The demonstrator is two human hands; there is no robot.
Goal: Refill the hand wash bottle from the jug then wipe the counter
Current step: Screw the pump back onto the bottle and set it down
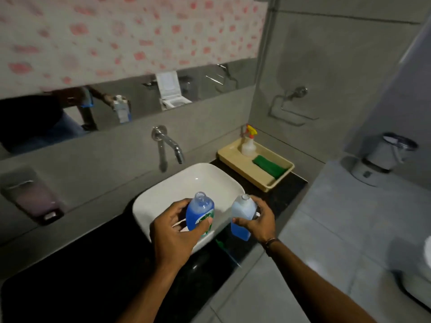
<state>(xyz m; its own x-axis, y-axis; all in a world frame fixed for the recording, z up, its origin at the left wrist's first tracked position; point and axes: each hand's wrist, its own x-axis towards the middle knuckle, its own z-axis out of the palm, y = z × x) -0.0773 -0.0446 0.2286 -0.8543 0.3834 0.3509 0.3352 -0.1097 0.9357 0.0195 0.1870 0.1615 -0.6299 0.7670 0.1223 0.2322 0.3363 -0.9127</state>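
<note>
We see our left hand (173, 231) wrapped around a hand wash bottle (201, 212), fingers (205, 223) curled closed across its green label, thumb side toward us. The bottle is held over the white basin (177, 185), above its near rim. Its long axis runs almost upright, tilted slightly away from us, and its uncapped mouth points up toward the tap (171, 145). It is nearly full of blue liquid.

Our right hand (258, 220) clasps a second, paler bottle, the jug (242, 216), with fingers closed around its side and back. It hangs just beside the basin's right edge, over the dark counter (81, 259) near the counter's front edge. Its axis is upright too, open neck up, with blue liquid low in it.

The two bottles stand near each other, not touching.

At the counter's far right corner sits a tray (245, 169) with a spray bottle (249, 145) and a green cloth (270, 166).
</note>
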